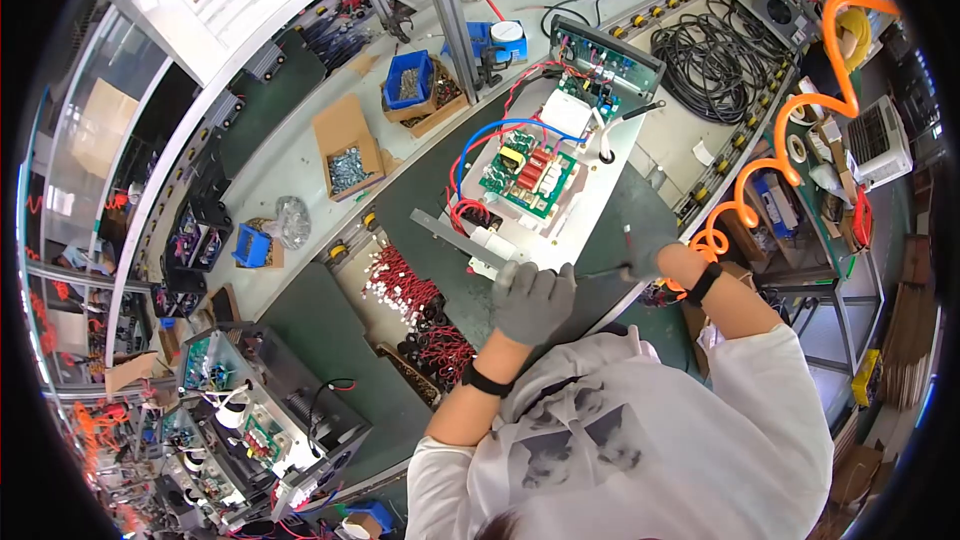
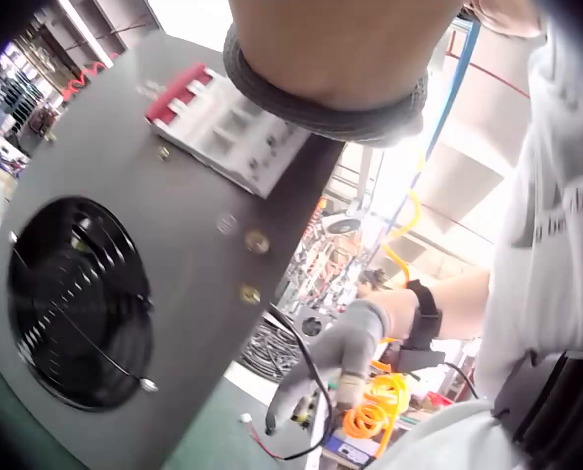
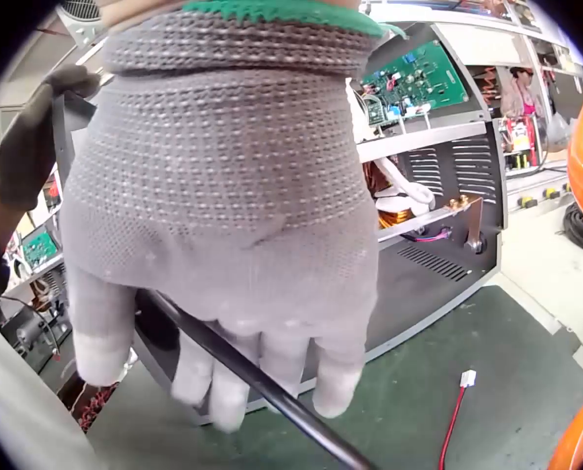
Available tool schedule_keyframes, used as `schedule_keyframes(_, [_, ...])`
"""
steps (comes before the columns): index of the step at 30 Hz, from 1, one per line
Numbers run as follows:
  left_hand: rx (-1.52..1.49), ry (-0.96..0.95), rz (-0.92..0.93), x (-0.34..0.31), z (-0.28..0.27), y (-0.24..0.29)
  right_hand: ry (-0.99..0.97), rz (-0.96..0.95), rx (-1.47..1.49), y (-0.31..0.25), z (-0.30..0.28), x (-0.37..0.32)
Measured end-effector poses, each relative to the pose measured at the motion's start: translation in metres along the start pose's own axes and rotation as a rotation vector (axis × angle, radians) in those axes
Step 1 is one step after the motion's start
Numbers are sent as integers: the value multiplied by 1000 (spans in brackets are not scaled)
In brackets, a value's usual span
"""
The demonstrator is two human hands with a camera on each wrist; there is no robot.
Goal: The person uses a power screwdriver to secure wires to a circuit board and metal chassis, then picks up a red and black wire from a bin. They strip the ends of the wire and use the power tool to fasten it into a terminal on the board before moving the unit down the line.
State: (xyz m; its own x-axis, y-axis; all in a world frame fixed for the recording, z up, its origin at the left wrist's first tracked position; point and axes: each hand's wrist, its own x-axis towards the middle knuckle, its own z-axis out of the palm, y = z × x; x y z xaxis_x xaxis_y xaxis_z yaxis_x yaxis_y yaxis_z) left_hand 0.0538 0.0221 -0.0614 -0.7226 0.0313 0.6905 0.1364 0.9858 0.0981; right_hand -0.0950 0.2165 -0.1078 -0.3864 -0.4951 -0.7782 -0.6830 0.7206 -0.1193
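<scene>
My gloved left hand (image 1: 535, 300) grips the top edge of a grey metal panel (image 1: 458, 240) of a machine case. A round black fan grille (image 2: 81, 304) sits in this panel in the left wrist view. My gloved right hand (image 1: 648, 248) is just right of it, fingers fairly straight. A black cable (image 3: 272, 394) runs from the panel and lies across the palm side of those fingers. A white connector (image 3: 468, 378) on a thin red wire shows over the green table. Inside the case are a green circuit board (image 1: 530, 180) and blue and red wires.
An orange coiled air hose (image 1: 745, 205) hangs at the right. Bundles of red wires (image 1: 400, 285) lie left of the case. Beyond stand a cardboard box of screws (image 1: 348, 165) and blue bins (image 1: 407, 80). More machine cases (image 1: 270, 420) stand at the lower left.
</scene>
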Motion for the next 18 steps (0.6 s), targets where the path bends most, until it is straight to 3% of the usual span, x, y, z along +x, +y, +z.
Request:
schedule_keyframes(1, [-27,53,45,0,3,-5,181,89,-67,4,-9,-7])
schedule_keyframes(3, [-83,107,97,0,1,-15,299,410,-22,5,-41,-33])
schedule_keyframes(4, [-76,111,93,-1,-4,-21,302,405,-28,10,-45,-40])
schedule_keyframes(6, [-82,31,133,-3,-18,-41,717,462,-46,25,-44,-51])
schedule_keyframes(8, [-120,-89,161,-5,-40,-70,694,471,-44,32,-42,-58])
schedule_keyframes(12, [-105,-107,83,-21,-58,-116,707,483,-102,38,-31,-60])
schedule_keyframes(18, [46,-126,-36,-13,-69,-97,828,597,109,34,-39,-47])
